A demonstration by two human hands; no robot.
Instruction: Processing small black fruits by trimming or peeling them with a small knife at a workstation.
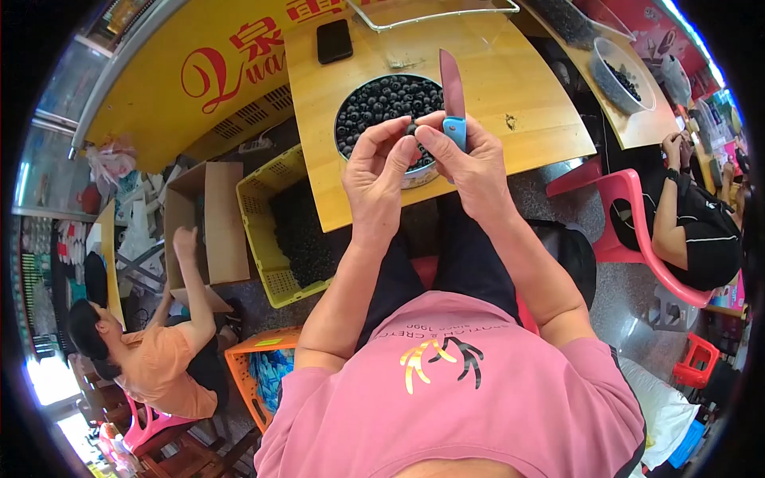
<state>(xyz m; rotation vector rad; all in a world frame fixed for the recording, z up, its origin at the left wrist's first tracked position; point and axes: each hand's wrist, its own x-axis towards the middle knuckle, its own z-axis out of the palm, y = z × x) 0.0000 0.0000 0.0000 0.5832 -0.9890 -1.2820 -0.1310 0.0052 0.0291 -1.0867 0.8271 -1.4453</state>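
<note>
In my right hand (474,163) is a small knife (453,86) with a pinkish blade and a blue handle; the blade points up and away from me. My left hand (376,171) is closed, thumb and fingers pinching a small dark round ball (411,128). The right thumb and fingertips meet it from the other side. Just beneath and beyond both hands stands a round container (420,182) full of similar dark balls (390,99), like berries or nuts. My hands hide part of its near side.
The container rests on a wooden table (510,88), with a black phone (334,41) at its far left. Left of my legs, a yellow crate (275,291) holds a dark heap. One person sits at left by a cardboard box (227,223), another at right on a pink chair (629,199).
</note>
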